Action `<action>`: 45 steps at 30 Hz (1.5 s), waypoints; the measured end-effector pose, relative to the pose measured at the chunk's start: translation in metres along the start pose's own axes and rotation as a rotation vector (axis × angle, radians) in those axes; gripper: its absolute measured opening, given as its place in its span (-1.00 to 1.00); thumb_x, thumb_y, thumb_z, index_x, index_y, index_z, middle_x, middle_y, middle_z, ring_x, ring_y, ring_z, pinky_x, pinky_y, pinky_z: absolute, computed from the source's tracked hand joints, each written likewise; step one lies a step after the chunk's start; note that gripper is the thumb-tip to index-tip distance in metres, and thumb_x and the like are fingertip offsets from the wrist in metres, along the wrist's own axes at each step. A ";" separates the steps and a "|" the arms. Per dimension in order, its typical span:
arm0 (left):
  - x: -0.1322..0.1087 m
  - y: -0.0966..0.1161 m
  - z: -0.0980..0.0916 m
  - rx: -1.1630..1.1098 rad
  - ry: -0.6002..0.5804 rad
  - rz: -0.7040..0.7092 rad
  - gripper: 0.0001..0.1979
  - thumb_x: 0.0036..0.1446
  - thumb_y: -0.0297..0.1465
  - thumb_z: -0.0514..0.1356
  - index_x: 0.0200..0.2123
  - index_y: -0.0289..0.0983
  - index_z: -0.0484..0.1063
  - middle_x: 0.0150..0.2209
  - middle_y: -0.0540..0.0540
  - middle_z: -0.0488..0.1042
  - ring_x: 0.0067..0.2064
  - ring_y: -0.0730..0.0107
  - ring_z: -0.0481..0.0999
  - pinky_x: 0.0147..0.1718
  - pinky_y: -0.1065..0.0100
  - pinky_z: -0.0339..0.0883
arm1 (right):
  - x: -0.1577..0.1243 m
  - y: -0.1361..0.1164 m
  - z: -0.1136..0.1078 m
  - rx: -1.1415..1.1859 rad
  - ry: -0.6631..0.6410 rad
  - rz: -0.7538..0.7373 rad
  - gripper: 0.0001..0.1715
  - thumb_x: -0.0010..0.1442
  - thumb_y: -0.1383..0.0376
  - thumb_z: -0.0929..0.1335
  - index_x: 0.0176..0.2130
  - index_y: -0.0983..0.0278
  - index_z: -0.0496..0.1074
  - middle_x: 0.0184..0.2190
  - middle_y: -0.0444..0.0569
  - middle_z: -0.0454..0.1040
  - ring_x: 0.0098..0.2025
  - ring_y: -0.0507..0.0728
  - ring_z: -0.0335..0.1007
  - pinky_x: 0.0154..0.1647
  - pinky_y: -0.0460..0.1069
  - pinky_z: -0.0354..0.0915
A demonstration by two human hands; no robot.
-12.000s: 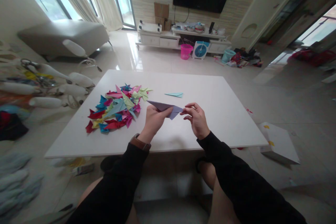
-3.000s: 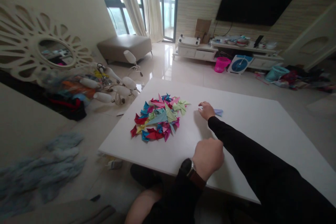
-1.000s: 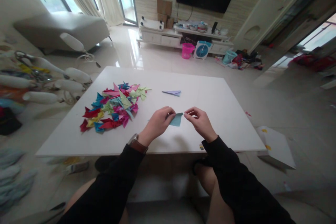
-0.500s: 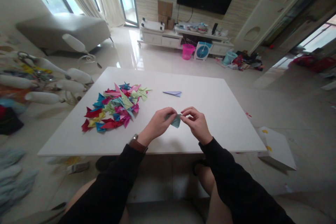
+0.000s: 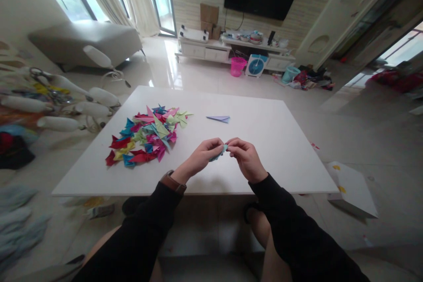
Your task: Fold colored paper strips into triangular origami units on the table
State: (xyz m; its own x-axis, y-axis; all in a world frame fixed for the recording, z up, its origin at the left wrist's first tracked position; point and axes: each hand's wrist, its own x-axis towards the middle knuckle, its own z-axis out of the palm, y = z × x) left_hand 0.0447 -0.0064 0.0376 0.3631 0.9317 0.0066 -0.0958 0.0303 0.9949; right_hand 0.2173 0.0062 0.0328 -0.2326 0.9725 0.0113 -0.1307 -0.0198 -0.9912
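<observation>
A small light green folded paper [image 5: 217,157] is between my two hands, above the near middle of the white table [image 5: 264,141]. My left hand [image 5: 205,154] pinches it from the left, and the fingers cover much of it. At its upper right end, my right hand [image 5: 243,155] pinches it with thumb and fingertips. Beyond the hands lies a slim lilac folded paper [image 5: 219,119], flat on the table. A heap of folded paper pieces [image 5: 148,136] in red, blue, pink, yellow and green rests on the table's left part.
Past the table stand a low white cabinet [image 5: 216,53], a pink basket [image 5: 237,66] and a blue and white fan [image 5: 256,65]. On the floor to the right sits a white box [image 5: 352,187]. A lamp with white shades [image 5: 92,109] rises at the left.
The green paper has been tilted and turned, so less of its face shows. Both hands stay pinched on it and have moved slightly. The view has shifted a little.
</observation>
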 end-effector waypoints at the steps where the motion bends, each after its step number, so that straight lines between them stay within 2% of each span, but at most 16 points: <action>1: 0.000 0.000 0.000 -0.011 -0.003 -0.007 -0.64 0.17 -0.10 0.22 -0.41 -0.29 0.35 -0.50 0.04 0.25 -0.45 0.50 0.19 -0.46 0.43 0.07 | 0.000 0.000 0.001 -0.010 0.014 -0.007 -0.88 -0.02 0.23 0.46 -0.50 0.22 0.51 -0.33 -0.07 0.50 -0.39 0.04 0.26 -0.36 -0.03 0.27; 7: 0.001 -0.002 -0.001 0.007 0.015 -0.013 -0.64 0.16 -0.09 0.21 -0.38 -0.30 0.38 -0.51 0.04 0.24 -0.45 0.50 0.18 -0.47 0.43 0.07 | 0.000 0.003 0.000 -0.036 0.023 -0.003 -0.84 0.04 0.18 0.44 -0.45 0.22 0.51 -0.33 -0.04 0.51 -0.31 0.10 0.36 -0.38 -0.03 0.28; 11: 0.001 -0.006 -0.004 0.194 0.069 0.045 -0.69 0.21 -0.15 0.18 -0.37 -0.30 0.39 -0.48 0.02 0.29 -0.42 0.47 0.24 -0.45 0.42 0.12 | -0.002 0.004 -0.001 -0.199 0.011 -0.080 -0.80 0.08 0.14 0.47 -0.44 0.22 0.52 -0.33 -0.05 0.49 -0.29 0.10 0.37 -0.36 -0.03 0.29; 14: 0.000 -0.008 -0.007 0.335 0.096 0.090 -0.73 0.23 -0.19 0.16 -0.36 -0.29 0.41 -0.44 0.00 0.35 -0.37 0.44 0.30 -0.40 0.41 0.18 | -0.004 0.003 0.001 -0.320 0.064 -0.100 -0.77 0.06 0.14 0.48 -0.48 0.23 0.50 -0.31 -0.03 0.48 -0.25 0.12 0.39 -0.38 -0.04 0.28; 17: -0.001 -0.007 -0.006 0.306 0.075 0.074 -0.72 0.22 -0.19 0.17 -0.36 -0.30 0.42 -0.47 0.01 0.34 -0.40 0.45 0.29 -0.42 0.41 0.16 | -0.005 0.002 0.001 -0.349 0.092 -0.124 -0.80 0.05 0.18 0.46 -0.51 0.23 0.48 -0.29 -0.02 0.48 -0.24 0.13 0.39 -0.40 -0.04 0.27; 21: 0.000 -0.002 -0.003 0.160 0.037 0.032 -0.70 0.19 -0.17 0.20 -0.39 -0.30 0.41 -0.50 0.05 0.29 -0.46 0.51 0.22 -0.46 0.42 0.09 | -0.003 0.004 -0.002 -0.256 0.049 -0.106 -0.82 0.05 0.21 0.45 -0.51 0.23 0.48 -0.31 -0.04 0.49 -0.30 0.10 0.35 -0.39 -0.03 0.26; 26: 0.001 0.002 -0.004 0.054 0.090 0.007 -0.71 0.14 -0.18 0.24 -0.41 -0.31 0.41 -0.53 0.06 0.25 -0.49 0.54 0.17 -0.50 0.44 0.02 | 0.000 0.007 -0.005 -0.181 0.041 -0.076 -0.87 0.03 0.24 0.44 -0.50 0.24 0.51 -0.34 -0.06 0.48 -0.35 0.07 0.31 -0.38 -0.03 0.26; 30: 0.001 -0.001 -0.003 0.074 0.111 0.026 -0.71 0.14 -0.18 0.25 -0.40 -0.31 0.42 -0.53 0.06 0.28 -0.49 0.54 0.19 -0.50 0.43 0.05 | -0.003 0.005 -0.001 -0.157 0.055 -0.033 -0.82 0.07 0.17 0.44 -0.44 0.23 0.52 -0.40 -0.08 0.47 -0.32 0.10 0.35 -0.38 -0.03 0.25; 36: 0.003 -0.008 0.001 0.126 0.116 0.065 -0.71 0.16 -0.20 0.25 -0.42 -0.33 0.44 -0.52 0.04 0.31 -0.48 0.53 0.23 -0.46 0.41 0.10 | -0.006 0.002 0.004 -0.254 0.127 -0.101 -0.79 0.01 0.17 0.48 -0.52 0.24 0.50 -0.43 -0.09 0.43 -0.34 0.09 0.31 -0.33 -0.01 0.22; 39: 0.003 -0.011 -0.002 0.127 0.102 0.069 -0.72 0.17 -0.20 0.25 -0.32 -0.33 0.48 -0.47 0.02 0.36 -0.44 0.50 0.28 -0.43 0.41 0.15 | -0.004 0.004 0.001 -0.174 0.131 -0.083 -0.83 0.00 0.21 0.47 -0.53 0.23 0.51 -0.45 -0.11 0.43 -0.37 0.07 0.28 -0.34 -0.01 0.20; 42: 0.002 -0.014 -0.006 0.178 0.092 0.079 -0.72 0.17 -0.23 0.27 -0.14 -0.30 0.49 -0.39 -0.01 0.41 -0.37 0.46 0.36 -0.38 0.40 0.21 | 0.000 0.005 -0.005 -0.045 0.238 -0.019 -0.88 -0.05 0.24 0.46 -0.53 0.23 0.50 -0.52 -0.15 0.40 -0.40 0.05 0.27 -0.37 -0.03 0.17; 45: 0.001 -0.015 -0.007 0.278 0.083 0.091 -0.70 0.12 -0.28 0.31 -0.09 -0.27 0.48 -0.29 -0.03 0.44 -0.31 0.43 0.40 -0.31 0.39 0.26 | 0.003 0.003 -0.009 0.055 0.328 0.044 -0.87 -0.10 0.24 0.48 -0.53 0.24 0.50 -0.52 -0.15 0.41 -0.40 0.04 0.29 -0.39 -0.06 0.15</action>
State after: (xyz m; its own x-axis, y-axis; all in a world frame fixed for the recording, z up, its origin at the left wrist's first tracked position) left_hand 0.0397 -0.0035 0.0223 0.2864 0.9529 0.1003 0.1366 -0.1443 0.9801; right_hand 0.2250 0.0116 0.0288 0.0823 0.9931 -0.0837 -0.1815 -0.0677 -0.9811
